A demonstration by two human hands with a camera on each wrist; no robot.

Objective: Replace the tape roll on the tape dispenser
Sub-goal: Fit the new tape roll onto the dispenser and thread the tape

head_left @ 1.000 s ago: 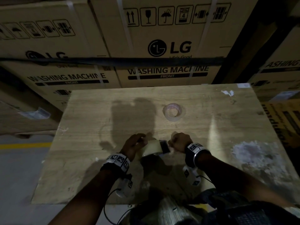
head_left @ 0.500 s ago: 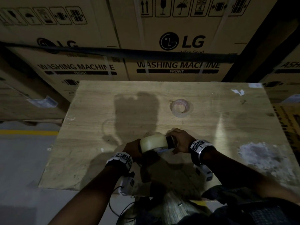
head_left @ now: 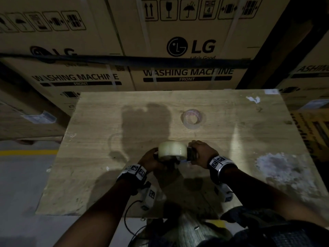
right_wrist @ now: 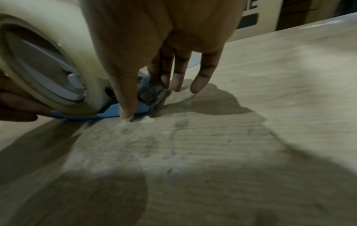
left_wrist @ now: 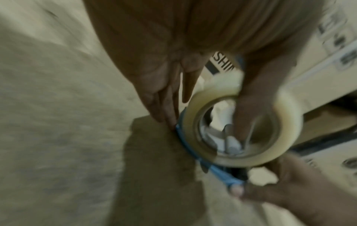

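Observation:
A full clear tape roll (head_left: pixel 171 148) sits on the grey hub (right_wrist: pixel 48 73) of a blue-framed tape dispenser (right_wrist: pixel 108 113), held just above the wooden table (head_left: pixel 89 157) near its front edge. My left hand (head_left: pixel 151 158) grips the roll from the left, with the thumb (left_wrist: pixel 251 107) across its face and the fingers (left_wrist: pixel 160 107) behind the blue frame (left_wrist: pixel 218 169). My right hand (head_left: pixel 197 150) pinches the dispenser's dark front end (right_wrist: pixel 152 90), and its thumb (right_wrist: pixel 125 99) is on the blue frame. A thin, nearly used-up tape roll (head_left: pixel 193 118) lies flat further back on the table.
Stacked cardboard washing-machine boxes (head_left: pixel 187 50) rise right behind the table's far edge, and more stand at the right (head_left: pixel 313 122). A white scuffed patch (head_left: pixel 277 166) marks the table's right side. To the left is grey floor with a yellow line (head_left: pixel 26 152).
My right hand has moved in from beside the dispenser and taken hold of its dark front end. The roll now sits higher between my two hands.

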